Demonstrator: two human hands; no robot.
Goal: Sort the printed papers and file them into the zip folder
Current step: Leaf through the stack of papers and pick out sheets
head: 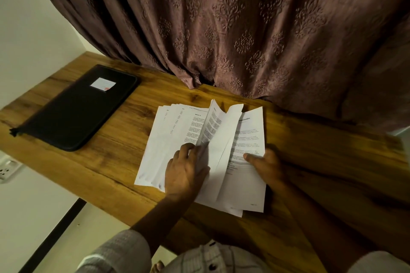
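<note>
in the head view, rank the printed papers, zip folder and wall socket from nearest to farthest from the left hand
1. printed papers: touching the left hand, middle of the table.
2. zip folder: further left on the table, apart from the hand.
3. wall socket: far left edge of the view, off the table.

Zip folder [75, 106] lies left of papers [177, 139]; both on table [310, 162].

White printed papers [177, 139] lie fanned, one sheet lifted; black zip folder [75, 108] lies closed.
</note>
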